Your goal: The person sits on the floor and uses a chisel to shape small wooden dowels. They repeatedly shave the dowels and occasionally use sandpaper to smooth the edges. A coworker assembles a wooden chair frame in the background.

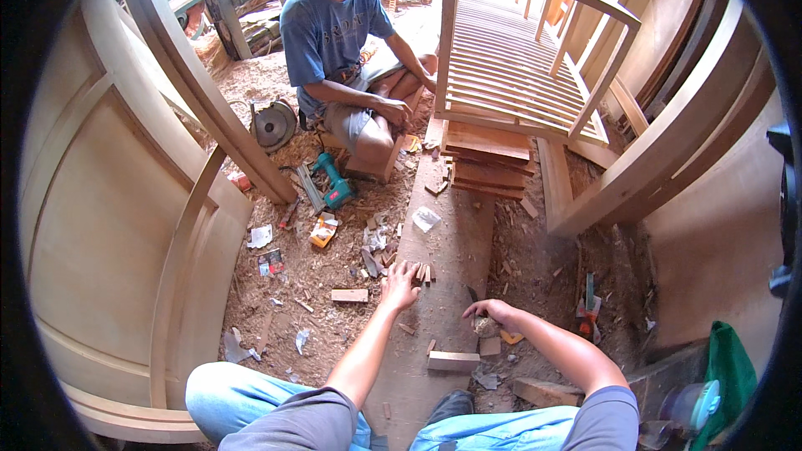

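Note:
My left hand (399, 287) is stretched over the left edge of a long board (447, 238), its fingers apart. Right at its fingertips lies a small row of short wooden pieces (426, 273). Across the board, my right hand (493, 311) is curled over its right edge. A thin dark tip (473, 293) shows beside those fingers, and a pale roundish thing (484, 327) sits just below; I cannot make out what the hand grips. Close to me, a rectangular wood block (454, 361) rests on the board.
A person (338, 50) sits ahead on the left, near a teal power nailer (334, 184) and a circular saw (274, 125). A slatted wooden frame (518, 75) stands on stacked boards (489, 163). Door panels (117, 200) lean at left. Shavings cover the floor.

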{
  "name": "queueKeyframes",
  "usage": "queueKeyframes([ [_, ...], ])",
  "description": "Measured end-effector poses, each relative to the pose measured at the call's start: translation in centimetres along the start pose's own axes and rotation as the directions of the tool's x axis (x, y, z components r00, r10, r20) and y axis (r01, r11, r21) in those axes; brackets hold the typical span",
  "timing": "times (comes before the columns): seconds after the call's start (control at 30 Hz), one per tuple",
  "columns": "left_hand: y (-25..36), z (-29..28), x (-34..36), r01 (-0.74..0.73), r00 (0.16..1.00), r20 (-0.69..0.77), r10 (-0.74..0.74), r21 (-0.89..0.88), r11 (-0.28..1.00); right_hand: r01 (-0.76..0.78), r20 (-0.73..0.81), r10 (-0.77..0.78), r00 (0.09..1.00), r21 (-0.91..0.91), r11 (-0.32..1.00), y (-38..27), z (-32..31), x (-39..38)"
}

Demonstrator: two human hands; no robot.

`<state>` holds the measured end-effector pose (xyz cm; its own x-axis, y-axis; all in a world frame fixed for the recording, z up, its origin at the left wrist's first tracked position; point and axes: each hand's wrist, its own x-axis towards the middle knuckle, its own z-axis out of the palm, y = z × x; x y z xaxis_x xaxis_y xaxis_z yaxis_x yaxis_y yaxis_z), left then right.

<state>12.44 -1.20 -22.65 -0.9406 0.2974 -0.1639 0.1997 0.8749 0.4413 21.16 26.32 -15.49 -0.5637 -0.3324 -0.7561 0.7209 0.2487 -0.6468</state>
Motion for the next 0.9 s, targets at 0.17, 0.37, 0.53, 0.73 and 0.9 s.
queueKeyframes([
  [0.17,0.4,0.8,0.1,-0.021,0.999,-0.034,0.019,-0.039,0.999,-0.137,-0.028,0.136,0.990,-0.325,0.936,1.6,0.9,-0.5],
  [0.37,0.9,0.9,0.1,-0.016,0.997,-0.081,0.013,-0.033,0.999,0.006,0.034,0.001,0.999,-0.210,0.978,1.1,1.1,0.9],
  [0.53,1.4,1.1,0.0,0.071,0.992,-0.107,-0.072,-0.014,0.997,-0.092,0.270,-0.036,0.962,0.447,0.890,-0.2,0.3,0.8],
  [0.73,1.5,1.2,0.2,0.149,0.978,-0.142,-0.152,-0.032,0.988,0.188,0.055,-0.200,0.978,0.169,0.968,-0.9,1.0,-0.1],
  [0.9,1.9,1.0,1.2,0.142,0.978,-0.150,-0.142,-0.011,0.990,0.235,-0.040,-0.238,0.970,-0.075,0.969,0.1,1.7,1.2],
])
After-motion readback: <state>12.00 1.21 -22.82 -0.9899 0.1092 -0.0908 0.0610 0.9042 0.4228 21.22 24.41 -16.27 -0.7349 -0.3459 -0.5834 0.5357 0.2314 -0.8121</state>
